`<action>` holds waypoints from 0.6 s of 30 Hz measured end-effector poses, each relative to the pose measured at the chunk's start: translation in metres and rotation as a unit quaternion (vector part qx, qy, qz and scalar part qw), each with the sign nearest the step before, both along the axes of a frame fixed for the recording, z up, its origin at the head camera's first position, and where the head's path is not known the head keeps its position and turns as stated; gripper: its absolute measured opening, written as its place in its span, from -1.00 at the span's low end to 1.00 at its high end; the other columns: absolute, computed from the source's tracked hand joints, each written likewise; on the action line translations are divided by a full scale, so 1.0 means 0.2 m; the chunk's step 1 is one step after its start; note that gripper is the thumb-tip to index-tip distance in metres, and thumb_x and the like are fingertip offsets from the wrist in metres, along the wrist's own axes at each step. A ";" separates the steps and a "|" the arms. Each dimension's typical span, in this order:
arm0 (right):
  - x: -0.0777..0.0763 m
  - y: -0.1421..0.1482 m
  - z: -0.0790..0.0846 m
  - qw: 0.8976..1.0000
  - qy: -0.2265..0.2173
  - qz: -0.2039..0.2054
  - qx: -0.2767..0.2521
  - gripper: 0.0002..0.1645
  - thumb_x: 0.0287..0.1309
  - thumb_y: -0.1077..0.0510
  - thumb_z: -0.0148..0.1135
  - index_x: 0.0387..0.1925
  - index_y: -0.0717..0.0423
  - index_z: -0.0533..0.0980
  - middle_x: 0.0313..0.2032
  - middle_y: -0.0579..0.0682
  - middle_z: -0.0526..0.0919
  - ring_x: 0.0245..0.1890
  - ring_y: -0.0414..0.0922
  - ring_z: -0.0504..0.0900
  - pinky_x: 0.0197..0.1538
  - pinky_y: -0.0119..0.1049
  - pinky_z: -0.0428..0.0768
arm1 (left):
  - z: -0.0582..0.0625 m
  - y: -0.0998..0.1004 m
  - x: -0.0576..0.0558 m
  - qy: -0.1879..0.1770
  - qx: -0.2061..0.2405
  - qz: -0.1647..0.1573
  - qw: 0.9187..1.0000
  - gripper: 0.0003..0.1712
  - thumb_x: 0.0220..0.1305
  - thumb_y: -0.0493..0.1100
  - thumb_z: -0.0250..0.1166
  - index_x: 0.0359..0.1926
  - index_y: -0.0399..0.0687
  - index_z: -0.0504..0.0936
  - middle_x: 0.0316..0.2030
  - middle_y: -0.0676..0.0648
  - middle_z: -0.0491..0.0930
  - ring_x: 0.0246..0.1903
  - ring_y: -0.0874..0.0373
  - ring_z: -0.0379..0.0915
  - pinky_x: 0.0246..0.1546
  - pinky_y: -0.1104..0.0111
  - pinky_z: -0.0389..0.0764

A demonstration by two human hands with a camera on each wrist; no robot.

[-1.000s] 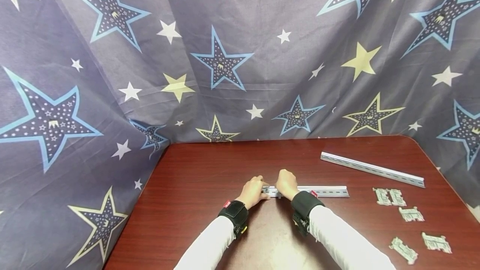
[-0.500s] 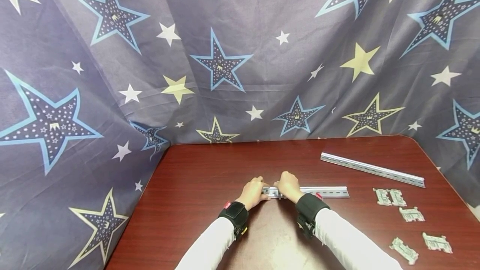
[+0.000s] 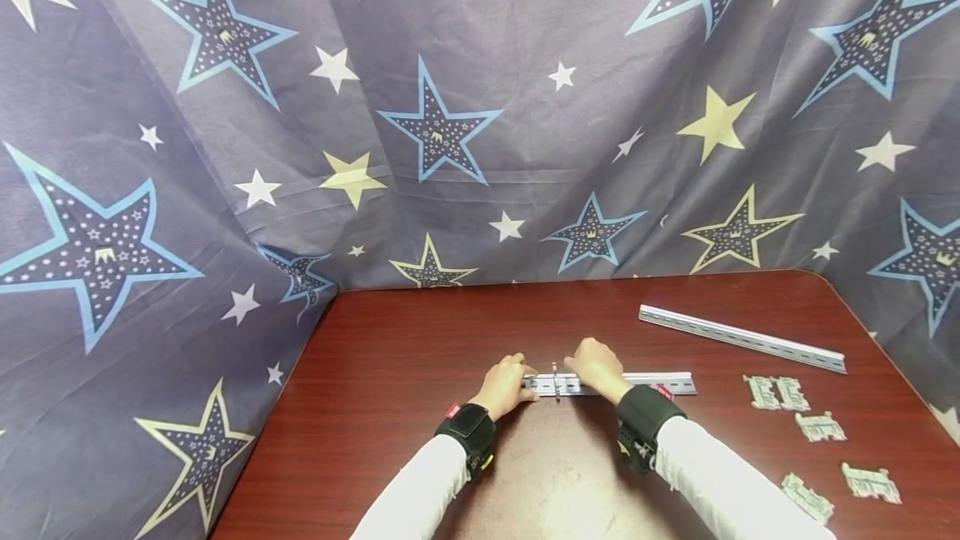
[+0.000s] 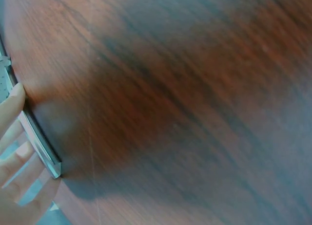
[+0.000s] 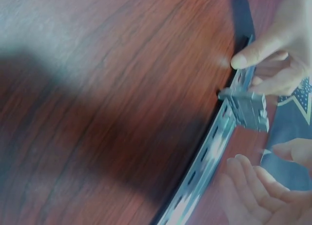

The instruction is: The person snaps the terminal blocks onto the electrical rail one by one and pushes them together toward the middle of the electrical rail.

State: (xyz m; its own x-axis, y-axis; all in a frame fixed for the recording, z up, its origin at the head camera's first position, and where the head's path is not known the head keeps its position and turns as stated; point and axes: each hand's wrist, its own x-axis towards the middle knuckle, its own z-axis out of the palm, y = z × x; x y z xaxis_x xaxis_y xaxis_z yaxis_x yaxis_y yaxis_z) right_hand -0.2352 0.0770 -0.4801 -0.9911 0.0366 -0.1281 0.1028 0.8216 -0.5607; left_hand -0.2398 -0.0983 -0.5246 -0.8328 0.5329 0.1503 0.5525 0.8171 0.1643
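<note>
One clip (image 5: 248, 111) stands upright across the metal rail (image 5: 209, 152) | left hand (image 3: 502, 383) grips rail's end | right hand (image 3: 597, 367) loose-fingered, empty | apparent step: seating the clip | next move presumably calls for checking its hold

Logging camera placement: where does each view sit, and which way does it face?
Head: worn on head, facing forward and down at the table; left hand, right hand, sleeves show.
Left wrist: worn there, facing the table; left hand shows.
Right wrist: worn there, facing rail and clip; both hands show.
Head and right wrist share the clip.
</note>
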 end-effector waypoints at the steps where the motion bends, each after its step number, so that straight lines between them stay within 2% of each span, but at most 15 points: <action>1: 0.00 0.01 0.01 1.000 0.001 0.000 -0.005 -0.57 -0.10 0.09 0.13 -0.90 0.01 0.21 -0.80 -0.13 0.24 -0.69 -0.15 0.28 -0.63 -0.28 0.25 | 0.00 0.00 0.00 -0.002 0.000 0.001 1.000 -0.61 -0.28 -0.01 0.44 -0.31 0.00 0.68 -0.46 0.04 0.43 -0.37 0.13 0.41 -0.44 0.34 0.46; 3: 0.01 0.04 0.02 1.000 0.004 0.000 -0.014 -0.56 -0.11 0.10 0.11 -0.91 -0.03 0.15 -0.82 -0.17 0.15 -0.71 -0.18 0.23 -0.64 -0.31 0.18 | 0.00 0.00 0.00 -0.005 0.000 0.003 1.000 -0.61 -0.27 -0.01 0.44 -0.30 0.00 0.68 -0.46 0.04 0.44 -0.36 0.13 0.41 -0.43 0.34 0.46; 6: 0.01 0.10 0.04 1.000 0.014 0.004 -0.021 -0.57 -0.12 0.12 0.10 -0.90 -0.05 0.14 -0.83 -0.19 0.13 -0.72 -0.20 0.21 -0.65 -0.34 0.15 | 0.00 0.00 0.00 -0.008 0.001 0.005 1.000 -0.61 -0.27 -0.01 0.43 -0.29 -0.01 0.68 -0.45 0.04 0.44 -0.36 0.13 0.41 -0.43 0.34 0.46; 18: 0.03 0.40 0.08 1.000 0.019 -0.005 -0.006 -0.71 -0.17 0.15 0.03 -0.84 -0.04 0.21 -0.77 -0.16 0.24 -0.68 -0.17 0.26 -0.62 -0.31 0.22 | -0.01 0.00 0.00 0.001 0.001 0.008 1.000 -0.59 -0.30 0.01 0.44 -0.30 0.01 0.67 -0.46 0.04 0.44 -0.37 0.14 0.41 -0.44 0.34 0.45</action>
State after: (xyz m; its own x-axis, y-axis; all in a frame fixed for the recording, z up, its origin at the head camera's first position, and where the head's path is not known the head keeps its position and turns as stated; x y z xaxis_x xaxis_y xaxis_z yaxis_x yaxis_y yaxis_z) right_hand -0.2288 0.1569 -0.4638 -0.9948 0.0454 -0.0914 0.0899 0.8136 -0.5745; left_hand -0.2407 -0.0978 -0.5263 -0.8405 0.5197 0.1531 0.5403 0.8251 0.1655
